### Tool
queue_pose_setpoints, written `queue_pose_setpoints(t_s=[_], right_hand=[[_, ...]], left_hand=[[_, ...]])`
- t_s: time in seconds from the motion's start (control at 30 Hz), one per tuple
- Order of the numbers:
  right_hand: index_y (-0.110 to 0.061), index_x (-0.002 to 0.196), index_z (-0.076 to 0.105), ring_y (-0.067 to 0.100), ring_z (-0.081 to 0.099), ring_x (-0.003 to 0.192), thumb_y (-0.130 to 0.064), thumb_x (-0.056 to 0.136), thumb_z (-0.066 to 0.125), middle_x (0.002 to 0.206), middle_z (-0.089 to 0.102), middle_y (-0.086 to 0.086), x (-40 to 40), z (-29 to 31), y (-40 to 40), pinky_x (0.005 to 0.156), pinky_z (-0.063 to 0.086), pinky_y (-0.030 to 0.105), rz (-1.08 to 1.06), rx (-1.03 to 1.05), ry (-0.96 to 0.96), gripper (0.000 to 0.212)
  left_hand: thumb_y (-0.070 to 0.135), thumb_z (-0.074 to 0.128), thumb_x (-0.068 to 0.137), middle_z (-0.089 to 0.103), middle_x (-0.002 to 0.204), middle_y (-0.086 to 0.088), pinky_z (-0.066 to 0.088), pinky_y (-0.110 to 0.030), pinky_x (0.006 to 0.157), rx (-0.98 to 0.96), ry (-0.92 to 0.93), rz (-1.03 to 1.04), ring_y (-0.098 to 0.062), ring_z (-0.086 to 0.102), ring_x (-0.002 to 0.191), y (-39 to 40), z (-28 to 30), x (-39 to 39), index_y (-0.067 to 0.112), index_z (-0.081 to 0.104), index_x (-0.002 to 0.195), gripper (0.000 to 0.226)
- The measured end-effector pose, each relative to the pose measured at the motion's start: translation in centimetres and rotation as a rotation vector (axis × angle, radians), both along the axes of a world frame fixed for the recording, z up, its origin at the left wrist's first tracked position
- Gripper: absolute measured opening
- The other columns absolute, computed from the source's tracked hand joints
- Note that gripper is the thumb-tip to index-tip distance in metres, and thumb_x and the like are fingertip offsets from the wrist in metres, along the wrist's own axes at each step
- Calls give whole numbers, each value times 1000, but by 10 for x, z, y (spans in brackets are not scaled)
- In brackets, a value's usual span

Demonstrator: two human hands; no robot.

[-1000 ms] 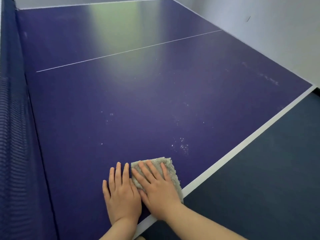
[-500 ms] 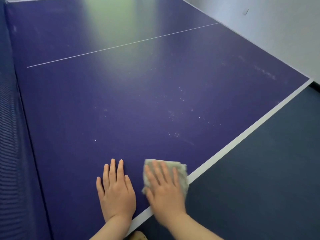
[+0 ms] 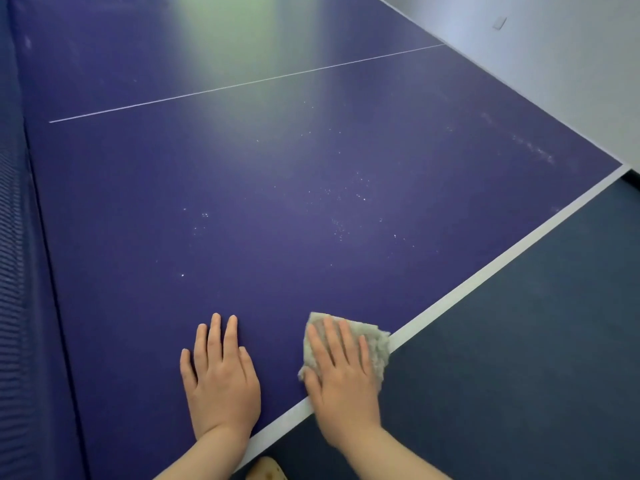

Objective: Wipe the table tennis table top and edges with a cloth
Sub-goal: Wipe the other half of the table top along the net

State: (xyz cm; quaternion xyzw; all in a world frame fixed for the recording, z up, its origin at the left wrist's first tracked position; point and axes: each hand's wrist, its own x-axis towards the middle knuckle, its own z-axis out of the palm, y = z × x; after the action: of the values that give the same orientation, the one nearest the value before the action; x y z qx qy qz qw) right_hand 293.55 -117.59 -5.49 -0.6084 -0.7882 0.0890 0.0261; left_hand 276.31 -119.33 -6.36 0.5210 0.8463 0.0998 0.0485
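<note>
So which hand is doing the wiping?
The right hand: it presses the grey cloth by the white edge line. The left hand lies flat on bare table.

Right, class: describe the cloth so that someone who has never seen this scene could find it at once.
Start at the big purple table and follow its white edge line down toward the person. There the right hand presses flat on the cloth, which overlaps that line. It is the only pale, fluffy thing here; the left hand beside it rests on bare table.
</note>
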Motion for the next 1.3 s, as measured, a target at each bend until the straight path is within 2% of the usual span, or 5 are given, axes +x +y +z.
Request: queue_pose_setpoints(t_s=[0.17,0.43,0.77,1.03,1.3], right_hand=[[-34,158,8,14,-7,153,-50,96,14,166,-1,-9,-24,13,75,123,-4,44,384,-146,-15,64],[-24,159,3,23,2,153,-45,105,18,167,7,3,78,6,82,122,4,49,-550,-58,-60,60],[-33,159,7,16,-4,153,-55,90,6,167,1,-8,-20,13,94,122,-7,40,244,-127,-63,72],[-25,159,-3,20,-6,153,-48,103,15,167,-3,0,101,12,108,122,0,45,-622,-132,-118,63],[-26,159,16,20,6,152,-46,100,25,165,12,-2,-17,6,40,120,0,39,2,-82,-50,63]], left_hand=[[20,28,99,42,151,-9,25,-53,113,41,-19,18,-29,33,142,0,-2,1,15,44,144,48],[33,21,95,41,152,-8,25,-53,114,-3,-5,5,-28,31,143,-1,-2,0,15,43,145,58],[33,23,95,41,152,-7,25,-52,113,-15,-15,-2,-28,32,142,0,-1,-1,16,43,145,57],[32,23,94,40,152,-8,24,-53,114,1,-27,-17,-28,30,143,-2,-3,-1,15,42,146,58],[28,28,96,42,151,-8,23,-52,114,-4,-51,-19,-28,32,142,1,2,-1,15,43,145,52]])
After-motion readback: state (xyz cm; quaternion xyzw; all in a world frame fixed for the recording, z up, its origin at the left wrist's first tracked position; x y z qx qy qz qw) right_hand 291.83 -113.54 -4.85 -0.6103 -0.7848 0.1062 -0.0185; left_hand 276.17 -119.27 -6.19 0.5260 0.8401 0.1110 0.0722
